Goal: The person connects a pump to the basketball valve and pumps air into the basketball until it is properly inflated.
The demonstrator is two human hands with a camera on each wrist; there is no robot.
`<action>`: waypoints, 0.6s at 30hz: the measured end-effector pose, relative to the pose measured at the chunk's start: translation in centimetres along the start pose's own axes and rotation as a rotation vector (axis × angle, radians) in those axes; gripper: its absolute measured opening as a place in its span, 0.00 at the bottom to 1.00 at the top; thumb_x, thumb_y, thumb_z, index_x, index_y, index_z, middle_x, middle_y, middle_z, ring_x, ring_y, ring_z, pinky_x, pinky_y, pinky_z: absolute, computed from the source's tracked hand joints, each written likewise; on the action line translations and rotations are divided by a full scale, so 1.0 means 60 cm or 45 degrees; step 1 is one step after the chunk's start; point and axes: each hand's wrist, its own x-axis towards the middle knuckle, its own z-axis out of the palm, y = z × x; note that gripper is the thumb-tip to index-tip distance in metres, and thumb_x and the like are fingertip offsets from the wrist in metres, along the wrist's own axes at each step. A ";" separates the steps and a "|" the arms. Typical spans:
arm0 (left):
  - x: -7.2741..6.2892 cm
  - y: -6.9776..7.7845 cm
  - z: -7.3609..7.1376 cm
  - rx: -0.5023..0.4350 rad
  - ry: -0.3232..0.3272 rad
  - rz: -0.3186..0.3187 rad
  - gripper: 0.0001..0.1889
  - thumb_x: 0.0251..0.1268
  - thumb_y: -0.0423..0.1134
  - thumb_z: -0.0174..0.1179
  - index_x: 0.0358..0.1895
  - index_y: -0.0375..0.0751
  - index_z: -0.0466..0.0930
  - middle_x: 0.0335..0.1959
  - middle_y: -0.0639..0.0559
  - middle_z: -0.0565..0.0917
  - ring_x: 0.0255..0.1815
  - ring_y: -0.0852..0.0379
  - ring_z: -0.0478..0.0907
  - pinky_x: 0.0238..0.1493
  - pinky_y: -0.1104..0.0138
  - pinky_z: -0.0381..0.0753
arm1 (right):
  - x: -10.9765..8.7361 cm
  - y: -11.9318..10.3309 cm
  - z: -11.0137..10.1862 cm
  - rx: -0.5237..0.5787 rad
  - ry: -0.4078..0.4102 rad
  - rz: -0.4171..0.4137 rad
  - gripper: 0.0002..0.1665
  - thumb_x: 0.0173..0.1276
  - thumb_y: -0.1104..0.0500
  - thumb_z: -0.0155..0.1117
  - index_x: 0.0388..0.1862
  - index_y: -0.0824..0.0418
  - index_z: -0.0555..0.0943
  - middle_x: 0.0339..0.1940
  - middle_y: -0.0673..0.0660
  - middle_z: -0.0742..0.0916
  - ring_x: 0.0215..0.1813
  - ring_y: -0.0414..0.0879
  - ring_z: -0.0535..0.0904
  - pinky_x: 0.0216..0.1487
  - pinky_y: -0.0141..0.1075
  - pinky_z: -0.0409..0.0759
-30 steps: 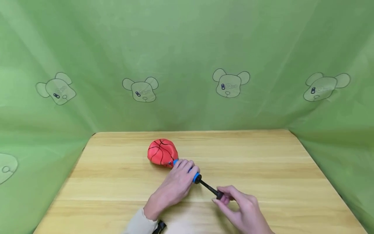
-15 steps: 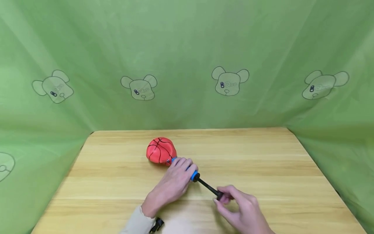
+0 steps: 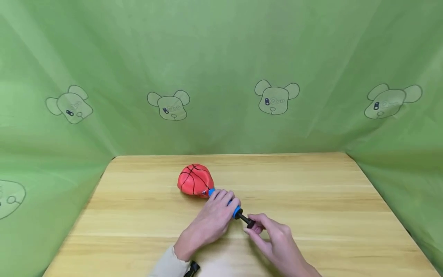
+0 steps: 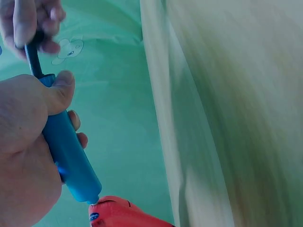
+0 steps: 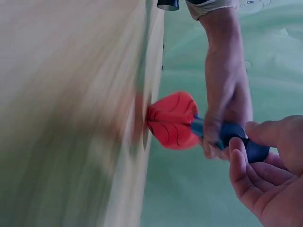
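A partly deflated red ball (image 3: 194, 180) with black basketball lines rests on the table. The nozzle end of a blue hand pump (image 4: 75, 158) meets the ball in the left wrist view. My left hand (image 3: 212, 217) grips the pump's barrel, fingers wrapped round it. With thumb and fingers my right hand (image 3: 277, 240) pinches the black handle (image 3: 250, 223) at the end of the pump's rod. A short length of black rod shows between barrel and handle. In the right wrist view the ball (image 5: 174, 120) looks dented along a fold.
The wooden table (image 3: 311, 184) spreads round both hands. Green cloth (image 3: 221, 77) with bear-face drawings hangs behind it and at both sides. A black object (image 3: 192, 268) sits by the left sleeve at the bottom edge of the head view.
My right hand has moved left and slightly up toward my left hand, pushing the handle in. Less of the rod shows now. My left hand keeps its grip on the barrel.
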 end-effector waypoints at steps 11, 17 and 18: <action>-0.007 -0.007 -0.004 -0.040 0.033 -0.028 0.06 0.69 0.32 0.56 0.44 0.47 0.73 0.42 0.55 0.73 0.49 0.52 0.72 0.61 0.58 0.70 | -0.015 -0.028 -0.040 -0.060 0.096 0.000 0.19 0.73 0.50 0.66 0.43 0.66 0.85 0.30 0.49 0.88 0.29 0.36 0.83 0.37 0.23 0.81; -0.002 -0.008 -0.010 -0.047 0.027 -0.036 0.07 0.71 0.31 0.55 0.45 0.47 0.73 0.42 0.56 0.72 0.50 0.52 0.71 0.63 0.59 0.69 | -0.030 -0.042 -0.068 -0.164 0.179 0.001 0.25 0.74 0.42 0.63 0.42 0.64 0.87 0.29 0.46 0.88 0.29 0.32 0.81 0.35 0.21 0.79; -0.001 -0.006 -0.010 -0.043 0.025 -0.037 0.07 0.70 0.31 0.56 0.46 0.47 0.72 0.42 0.55 0.72 0.49 0.52 0.71 0.63 0.59 0.69 | -0.027 -0.040 -0.064 -0.150 0.157 0.000 0.24 0.74 0.43 0.63 0.43 0.65 0.86 0.29 0.47 0.88 0.30 0.33 0.81 0.34 0.21 0.79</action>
